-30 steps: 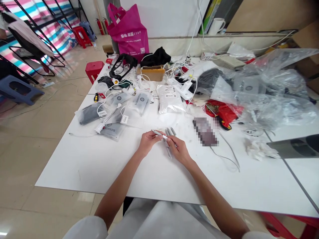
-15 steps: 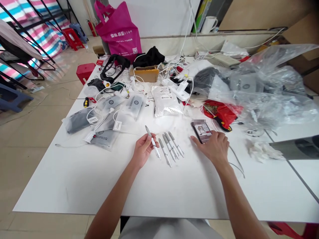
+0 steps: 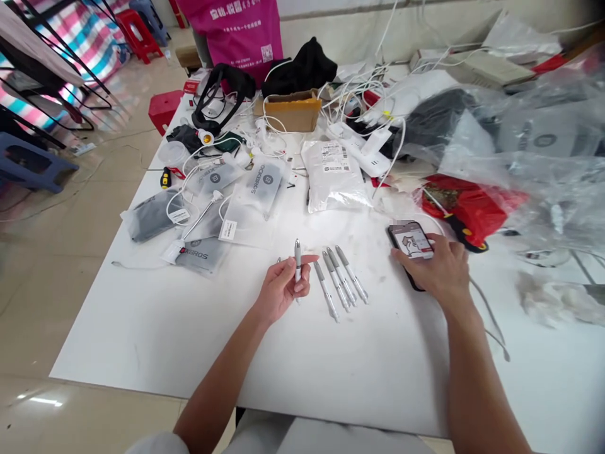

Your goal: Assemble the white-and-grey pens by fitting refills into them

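My left hand pinches a grey-and-white pen between thumb and fingers, its grey end pointing up. A small grey tip shows just left of those fingers; what it belongs to is hidden. Right of this hand, several similar pens lie side by side on the white table. My right hand grips a black smartphone at its lower part, thumb on the left side and fingers along the right. The phone's screen is lit and faces up.
Grey packages in clear bags and a white parcel lie beyond the pens. Tangled white cables and a cardboard box are at the back. A screwdriver rests on a red bag, near clear plastic wrapping.
The pen in my left hand has turned from a slant to nearly upright. My right hand has closed further over the phone. The camera view has shifted closer and downward.
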Tool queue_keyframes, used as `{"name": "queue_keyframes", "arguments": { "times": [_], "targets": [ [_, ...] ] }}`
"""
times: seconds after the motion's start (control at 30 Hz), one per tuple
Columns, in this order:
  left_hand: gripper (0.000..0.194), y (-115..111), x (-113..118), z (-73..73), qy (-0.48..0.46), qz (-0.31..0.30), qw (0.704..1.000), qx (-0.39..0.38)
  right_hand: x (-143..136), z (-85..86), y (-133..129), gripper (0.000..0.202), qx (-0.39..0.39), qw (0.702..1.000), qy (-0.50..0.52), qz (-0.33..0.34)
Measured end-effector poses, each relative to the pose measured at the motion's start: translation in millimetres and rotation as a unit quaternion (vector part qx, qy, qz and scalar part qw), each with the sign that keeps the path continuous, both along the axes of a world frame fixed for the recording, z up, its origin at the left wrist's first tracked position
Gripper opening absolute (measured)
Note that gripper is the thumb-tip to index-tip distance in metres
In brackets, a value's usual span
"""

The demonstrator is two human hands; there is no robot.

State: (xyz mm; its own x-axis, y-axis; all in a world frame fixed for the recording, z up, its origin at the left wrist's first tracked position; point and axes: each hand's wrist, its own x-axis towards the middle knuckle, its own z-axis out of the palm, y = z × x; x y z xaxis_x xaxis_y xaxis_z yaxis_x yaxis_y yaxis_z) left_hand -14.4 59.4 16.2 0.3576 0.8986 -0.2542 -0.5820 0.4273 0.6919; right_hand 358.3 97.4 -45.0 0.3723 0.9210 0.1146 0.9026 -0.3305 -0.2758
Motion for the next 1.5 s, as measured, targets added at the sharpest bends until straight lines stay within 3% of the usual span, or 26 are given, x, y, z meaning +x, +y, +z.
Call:
{"name": "queue_keyframes", "arguments": {
  "times": [0.27, 0.43, 0.53, 0.6, 0.7, 0.8, 0.9, 1.0, 1.07, 1.3, 1.43, 1.5],
  "targets": [
    [0.037, 2.9, -2.2, -0.8, 0.024, 0.013, 1.000, 0.002, -3.1, 0.0, 0.3, 0.094, 0.008, 1.000, 0.007, -0.014],
    [0.038, 1.9, 4.6, 1.0, 0.026, 0.023, 0.999, 0.007, -24.7, 16.2, -9.6, 0.096, 0.063, 0.998, -0.009, -0.013],
    [0.035, 0.2, 11.2, 2.6, -0.003, 0.036, 0.999, 0.012, -54.7, 33.4, -17.9, 0.078, 0.156, 0.985, 0.034, 0.072],
    [0.032, -1.0, 15.5, 2.9, -0.035, 0.046, 0.998, 0.006, -83.0, 44.0, -27.3, 0.061, 0.185, 0.957, 0.121, 0.189],
    [0.029, -2.8, 20.5, 2.0, -0.073, 0.071, 0.995, -0.007, -132.1, 52.4, -48.0, 0.048, 0.156, 0.899, 0.278, 0.300],
    [0.030, -4.9, 24.4, 1.7, -0.075, 0.100, 0.992, -0.002, -173.5, 51.6, -66.9, 0.061, 0.103, 0.845, 0.396, 0.344],
    [0.031, -6.7, 27.4, 3.2, -0.062, 0.116, 0.991, -0.006, -193.1, 48.7, -72.8, 0.043, 0.102, 0.833, 0.437, 0.323],
    [0.029, -6.6, 29.3, 5.1, -0.039, 0.123, 0.992, -0.003, -191.6, 49.3, -67.1, 0.026, 0.103, 0.837, 0.446, 0.300],
    [0.026, -4.8, 29.5, 5.2, -0.018, 0.134, 0.991, 0.014, -185.2, 51.3, -62.0, 0.027, 0.085, 0.828, 0.466, 0.299],
    [0.038, 3.2, 23.2, -2.6, 0.051, 0.094, 0.989, 0.101, -170.8, 51.7, -54.8, 0.039, 0.020, 0.738, 0.628, 0.245],
    [0.054, 4.8, 17.7, -8.5, 0.073, 0.120, 0.984, 0.106, -168.6, 46.7, -55.0, 0.041, 0.048, 0.749, 0.622, 0.222],
    [0.048, 6.2, 15.4, -11.6, 0.078, 0.166, 0.978, 0.100, -167.3, 44.7, -55.7, 0.041, 0.051, 0.764, 0.604, 0.222]
  ]
}}
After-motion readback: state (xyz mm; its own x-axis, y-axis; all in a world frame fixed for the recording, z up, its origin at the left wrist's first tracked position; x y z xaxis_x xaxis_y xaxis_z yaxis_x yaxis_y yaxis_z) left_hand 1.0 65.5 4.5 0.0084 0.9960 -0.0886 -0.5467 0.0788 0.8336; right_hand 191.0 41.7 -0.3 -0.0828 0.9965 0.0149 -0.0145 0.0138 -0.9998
